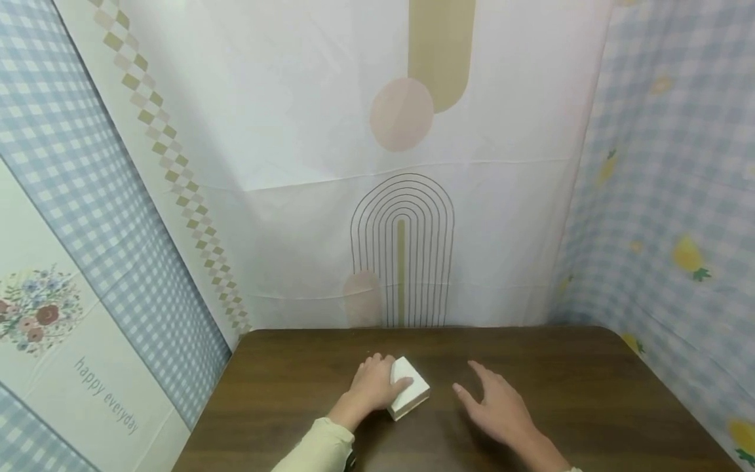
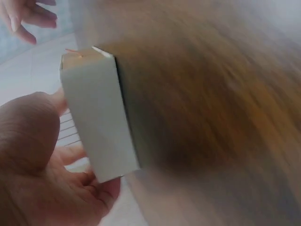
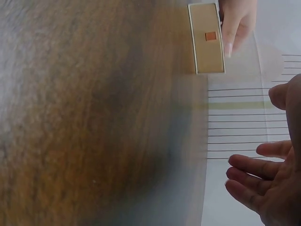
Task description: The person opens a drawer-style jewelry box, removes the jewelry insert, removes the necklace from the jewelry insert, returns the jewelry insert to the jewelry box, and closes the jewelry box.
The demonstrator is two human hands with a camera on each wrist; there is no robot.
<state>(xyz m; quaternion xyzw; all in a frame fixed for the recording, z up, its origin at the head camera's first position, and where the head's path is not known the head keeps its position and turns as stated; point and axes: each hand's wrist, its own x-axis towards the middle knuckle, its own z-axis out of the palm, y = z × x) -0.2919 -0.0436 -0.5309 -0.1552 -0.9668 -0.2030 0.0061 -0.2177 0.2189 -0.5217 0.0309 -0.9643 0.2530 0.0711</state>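
A small white box (image 1: pixel 411 388) is on the brown table, turned at an angle. My left hand (image 1: pixel 373 383) grips it from the left, thumb over its top and fingers at its far side. Close up in the left wrist view, the box (image 2: pixel 99 117) shows a plain pale side, with a thin orange strip poking from one end. That tan end of the box (image 3: pixel 207 52), bearing a small orange patch, faces the right wrist camera. My right hand (image 1: pixel 498 410) hovers to the right of the box, apart from it, fingers extended and holding nothing.
The wooden table (image 1: pixel 560 380) has rounded far corners. A white patterned cloth (image 1: pixel 295 249) hangs behind it, with blue checked cloths (image 1: pixel 655 196) at both sides. Part of a dark object (image 1: pixel 350 461) shows beside the left sleeve, too hidden to identify.
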